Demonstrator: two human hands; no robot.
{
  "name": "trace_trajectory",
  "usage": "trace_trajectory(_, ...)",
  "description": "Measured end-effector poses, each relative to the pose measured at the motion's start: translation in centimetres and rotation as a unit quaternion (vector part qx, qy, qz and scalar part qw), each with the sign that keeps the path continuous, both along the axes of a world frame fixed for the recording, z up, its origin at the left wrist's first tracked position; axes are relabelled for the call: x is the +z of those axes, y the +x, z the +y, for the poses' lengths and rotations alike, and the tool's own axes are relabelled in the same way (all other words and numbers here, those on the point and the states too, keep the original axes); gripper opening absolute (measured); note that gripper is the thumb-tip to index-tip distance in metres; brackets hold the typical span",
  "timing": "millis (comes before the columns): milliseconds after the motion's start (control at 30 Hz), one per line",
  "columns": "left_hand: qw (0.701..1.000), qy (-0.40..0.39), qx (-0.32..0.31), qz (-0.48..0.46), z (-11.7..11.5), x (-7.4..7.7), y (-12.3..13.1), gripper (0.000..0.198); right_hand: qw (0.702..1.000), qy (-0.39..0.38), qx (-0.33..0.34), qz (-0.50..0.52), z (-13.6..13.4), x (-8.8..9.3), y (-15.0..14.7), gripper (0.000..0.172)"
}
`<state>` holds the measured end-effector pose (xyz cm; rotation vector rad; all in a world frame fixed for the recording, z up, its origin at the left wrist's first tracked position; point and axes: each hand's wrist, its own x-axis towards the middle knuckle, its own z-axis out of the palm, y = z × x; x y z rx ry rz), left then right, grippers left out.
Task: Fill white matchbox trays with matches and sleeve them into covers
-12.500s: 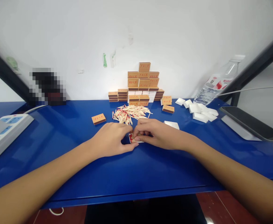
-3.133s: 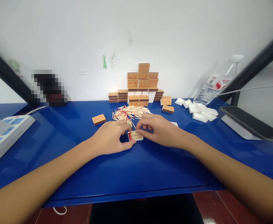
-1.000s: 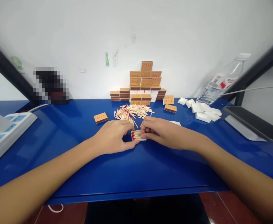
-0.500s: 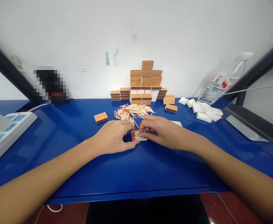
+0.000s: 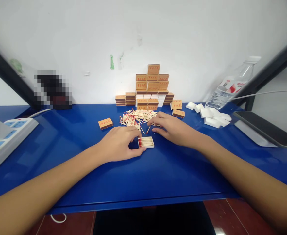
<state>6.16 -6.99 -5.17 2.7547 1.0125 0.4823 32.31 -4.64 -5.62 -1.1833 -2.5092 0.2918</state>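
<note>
My left hand (image 5: 120, 143) grips the left end of a small white matchbox tray (image 5: 151, 146) between thumb and fingers. Inside the tray, several matches (image 5: 145, 141) lie side by side, red heads to the left. My right hand (image 5: 170, 127) is just beyond the tray at the right edge of a loose match pile (image 5: 143, 115). Its thumb and forefinger are apart, and a single match (image 5: 148, 130) lies at the fingertips. Some fingers of the right hand are hidden behind the forefinger.
A closed matchbox (image 5: 105, 123) lies left of the pile. Stacked matchboxes (image 5: 153, 85) stand against the wall. White trays (image 5: 212, 122), a tilted water bottle (image 5: 229, 86) and a phone (image 5: 266, 127) on a white block are to the right. A power strip (image 5: 11, 140) sits left.
My right hand has left the tray and moved up and right to the pile, its fingers parting. The matches in the tray are now uncovered. My left hand keeps its hold.
</note>
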Motion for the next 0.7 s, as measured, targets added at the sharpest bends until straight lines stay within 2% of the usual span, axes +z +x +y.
trace_trajectory(167,1.000,0.001,0.007,0.000,0.0,0.0,0.0,0.029,1.000,-0.021,0.008,-0.016,0.7,-0.5,0.2,0.016)
trace_trajectory(333,1.000,0.004,0.022,0.005,0.0,0.2,0.0,0.027,0.999,-0.047,0.006,0.015,-0.4,0.7,-0.4,0.018)
trace_trajectory(467,1.000,0.010,0.025,0.005,0.0,0.1,0.0,0.027,0.998,-0.040,0.032,0.048,-1.8,1.4,-1.6,0.018)
trace_trajectory(700,1.000,0.019,0.022,-0.002,0.2,-0.1,0.0,0.027,0.998,-0.015,0.059,0.006,-2.3,0.8,-1.9,0.014)
